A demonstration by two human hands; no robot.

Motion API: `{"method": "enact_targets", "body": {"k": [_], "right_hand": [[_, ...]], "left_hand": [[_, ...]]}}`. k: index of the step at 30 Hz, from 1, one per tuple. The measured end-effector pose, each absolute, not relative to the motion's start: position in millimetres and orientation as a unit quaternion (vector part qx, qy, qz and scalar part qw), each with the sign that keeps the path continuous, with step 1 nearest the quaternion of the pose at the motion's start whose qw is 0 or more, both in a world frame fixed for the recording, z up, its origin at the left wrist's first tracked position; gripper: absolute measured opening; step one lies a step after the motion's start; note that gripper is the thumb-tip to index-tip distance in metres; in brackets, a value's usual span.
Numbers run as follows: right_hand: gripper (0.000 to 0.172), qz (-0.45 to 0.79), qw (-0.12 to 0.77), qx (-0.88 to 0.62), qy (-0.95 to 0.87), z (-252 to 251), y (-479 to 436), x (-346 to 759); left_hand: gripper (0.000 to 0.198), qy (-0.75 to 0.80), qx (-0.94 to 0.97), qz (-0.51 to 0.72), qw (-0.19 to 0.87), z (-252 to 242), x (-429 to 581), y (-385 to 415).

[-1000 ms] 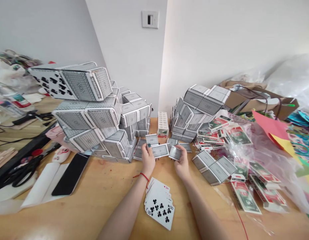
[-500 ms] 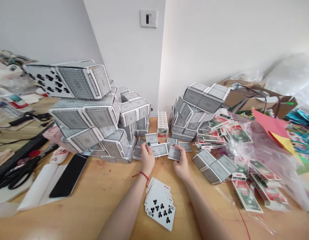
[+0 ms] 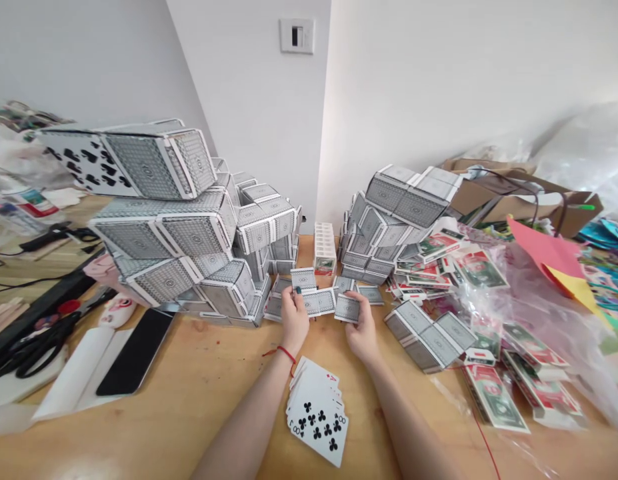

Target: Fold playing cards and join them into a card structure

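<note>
1. Barely anything has moved over the last second: our two hands stay at the same spot on the wooden table point(image 3: 199, 393), and the right hand's card has crept only a shade nearer the left hand's.
2. Our left hand point(image 3: 295, 320) is closed in a pinch, thumb on top, on a small set of joined cards point(image 3: 316, 300) held back side up just above the tabletop.
3. Our right hand point(image 3: 363, 328) curls its fingers round a single grey-backed card point(image 3: 347, 308), whose edge meets the joined cards or very nearly; we cannot tell whether they have locked together.
4. So small a shift reads, in our judgement, as careful fitting rather than any fresh reach.
5. Between our forearms a fan of face-up cards point(image 3: 317, 413) lies on the table, clubs showing.
6. To the left rises a tall stack of card blocks point(image 3: 173, 227), to the right a lower stack point(image 3: 399, 207), both well clear of the hands.
7. Opened card boxes point(image 3: 493, 393) litter the right side; a dark phone point(image 3: 136, 350) and scissors point(image 3: 33, 347) lie at far left.
</note>
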State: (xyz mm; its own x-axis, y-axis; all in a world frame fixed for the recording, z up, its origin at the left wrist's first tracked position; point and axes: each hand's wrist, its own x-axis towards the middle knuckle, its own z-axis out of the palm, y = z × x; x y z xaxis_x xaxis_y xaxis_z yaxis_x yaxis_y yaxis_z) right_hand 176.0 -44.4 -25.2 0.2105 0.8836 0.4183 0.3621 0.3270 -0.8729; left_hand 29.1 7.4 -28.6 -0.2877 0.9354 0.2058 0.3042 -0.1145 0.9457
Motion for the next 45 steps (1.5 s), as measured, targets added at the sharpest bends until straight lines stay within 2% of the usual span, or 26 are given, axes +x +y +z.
{"method": "enact_targets", "body": {"k": [12, 20, 27, 32, 36, 38, 41, 45], "right_hand": [[0.064, 0.207, 0.549, -0.530, -0.612, -24, -45, 178], [0.064, 0.214, 0.542, -0.525, -0.620, -24, -44, 176], [0.066, 0.232, 0.528, -0.505, -0.643, -22, -46, 167], [0.062, 0.298, 0.554, -0.475, -0.615, -19, -48, 167], [0.038, 0.303, 0.629, -0.465, -0.544, -17, -45, 171], [0.033, 0.314, 0.653, -0.481, -0.493, -15, -42, 174], [0.041, 0.401, 0.636, -0.499, -0.432, -11, -40, 176], [0.045, 0.490, 0.596, -0.498, -0.395, -11, -38, 174]], "left_hand": [[0.014, 0.542, 0.594, 0.488, 0.340, -20, 26, 4], [0.015, 0.576, 0.566, 0.485, 0.334, -27, 29, 1], [0.015, 0.545, 0.566, 0.497, 0.368, -28, 37, -6], [0.014, 0.521, 0.532, 0.512, 0.428, -23, 36, -3], [0.020, 0.490, 0.544, 0.492, 0.470, -16, 31, 0], [0.024, 0.474, 0.570, 0.451, 0.497, -14, 30, 0], [0.029, 0.444, 0.610, 0.391, 0.527, -11, 29, -2], [0.031, 0.447, 0.591, 0.422, 0.523, -9, 28, -2]]}}
